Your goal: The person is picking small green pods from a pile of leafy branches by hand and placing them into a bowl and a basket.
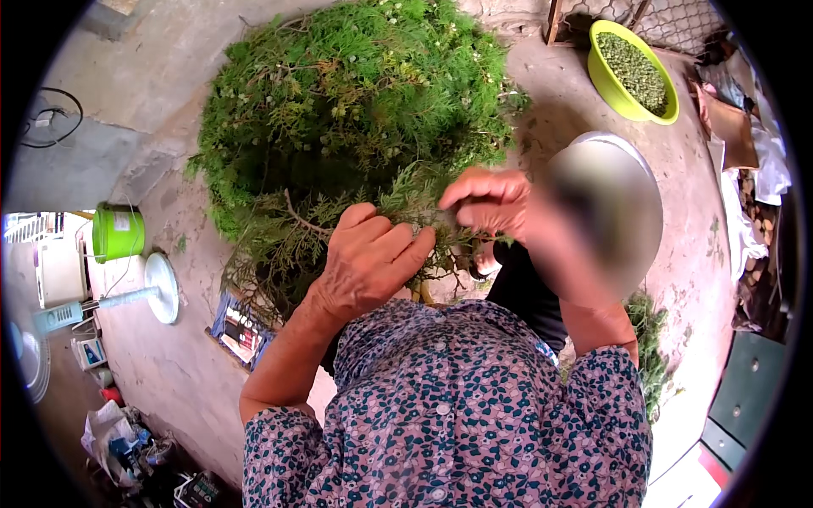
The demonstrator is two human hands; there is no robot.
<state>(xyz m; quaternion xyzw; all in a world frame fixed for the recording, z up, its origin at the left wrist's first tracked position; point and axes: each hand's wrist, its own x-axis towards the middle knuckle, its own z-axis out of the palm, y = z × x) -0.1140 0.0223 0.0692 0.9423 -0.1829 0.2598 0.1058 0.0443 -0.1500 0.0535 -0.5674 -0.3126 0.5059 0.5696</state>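
Note:
My left hand (pixel 381 257) is closed around a leafy conifer branch (pixel 303 219), probably cypress or arborvitae, held in front of my body. The branch's woody stem shows left of the knuckles, and its sprays spread to both sides. My right hand (pixel 489 200) is beside the branch's right-hand foliage, fingers curled and thumb close to them. Whether a sprig or cone is between those fingertips cannot be made out. Beyond both hands lies a large heap of green conifer branches (pixel 362 101) bearing small pale cones. A round metal basin (pixel 645 235) is at the right, its inside blurred.
A yellow-green basin (pixel 600 76) full of small green cones stands at the far right. Leftward are a pale blue standing fan (pixel 162 289) and a green bucket (pixel 119 233). More cut greenery (pixel 648 355) lies by my right elbow. Bags (pixel 772 159) line the right side.

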